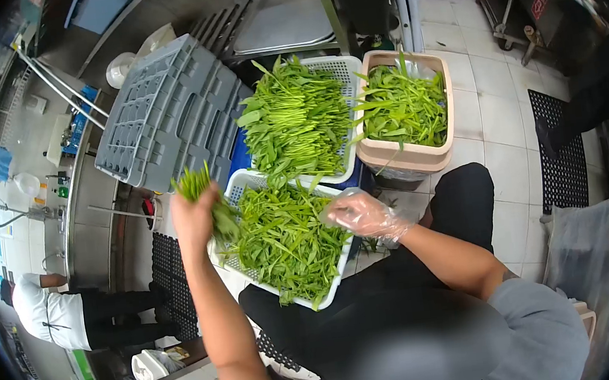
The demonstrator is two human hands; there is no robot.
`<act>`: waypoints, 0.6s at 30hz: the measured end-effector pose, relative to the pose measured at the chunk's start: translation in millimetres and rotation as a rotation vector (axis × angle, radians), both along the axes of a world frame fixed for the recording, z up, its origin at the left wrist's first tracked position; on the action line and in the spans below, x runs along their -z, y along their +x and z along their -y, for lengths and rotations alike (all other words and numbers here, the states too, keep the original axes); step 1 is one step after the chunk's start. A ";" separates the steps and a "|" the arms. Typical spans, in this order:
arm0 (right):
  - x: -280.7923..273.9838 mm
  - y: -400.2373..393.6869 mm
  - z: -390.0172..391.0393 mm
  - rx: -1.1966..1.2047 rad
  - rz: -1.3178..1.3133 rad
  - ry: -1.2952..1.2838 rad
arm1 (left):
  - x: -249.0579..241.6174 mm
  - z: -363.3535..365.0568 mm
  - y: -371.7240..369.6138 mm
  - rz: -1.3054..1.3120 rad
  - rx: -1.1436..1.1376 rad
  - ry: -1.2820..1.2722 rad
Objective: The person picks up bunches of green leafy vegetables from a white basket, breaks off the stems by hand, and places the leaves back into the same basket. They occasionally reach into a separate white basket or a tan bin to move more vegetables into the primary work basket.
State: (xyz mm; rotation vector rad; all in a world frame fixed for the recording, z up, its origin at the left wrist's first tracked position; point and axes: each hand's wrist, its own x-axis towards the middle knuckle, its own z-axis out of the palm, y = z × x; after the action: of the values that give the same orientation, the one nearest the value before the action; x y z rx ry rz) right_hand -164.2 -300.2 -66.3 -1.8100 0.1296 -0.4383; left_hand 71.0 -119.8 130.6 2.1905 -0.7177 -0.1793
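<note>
My left hand (pixel 197 214) is closed around a bunch of water spinach (pixel 226 220), its cut stems pointing up and its leaves hanging over the near basket's left side. A clear plastic glove covers my right hand (pixel 365 215), which hovers by that basket's right edge. Its fingers are curled together, and anything between them is too small to make out. Loose leafy greens (pixel 287 233) fill the near white basket (pixel 325 300). Behind it, a second white basket (pixel 349 74) holds neatly stacked stems (pixel 296 120). More loose greens (pixel 404 109) lie in a beige bin (pixel 410 151) at the right.
Grey dish racks (pixel 170 115) are stacked at the left, close to my left hand. A person in a white top (pixel 50 309) stands at a counter far left. Another person's dark-clothed leg (pixel 579 116) is at the right, near a black floor mat (pixel 561 178).
</note>
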 end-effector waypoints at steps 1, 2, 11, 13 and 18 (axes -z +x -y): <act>-5.3 -2.4 -0.1 -0.042 0.038 -0.035 | -0.8 23.1 12.5 0.228 0.028 0.018; -7.3 -2.0 -0.2 -0.084 0.083 -0.069 | -2.5 46.3 26.3 0.462 0.059 0.036; 35.6 6.5 -11.5 -0.143 0.215 -0.422 | 37.0 251.2 96.9 1.209 0.292 0.217; 38.2 7.6 -12.0 -0.132 0.195 -0.412 | 88.4 278.9 95.3 1.062 0.356 0.397; 32.8 11.4 -7.4 -0.167 0.065 -0.439 | 195.8 300.5 86.4 0.655 0.599 0.837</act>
State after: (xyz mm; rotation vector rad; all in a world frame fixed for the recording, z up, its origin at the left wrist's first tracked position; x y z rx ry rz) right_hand -152.8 -292.8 -99.1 -2.2124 -0.1761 -0.4285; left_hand 157.4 -420.3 -65.2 2.7584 -1.9480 -0.0563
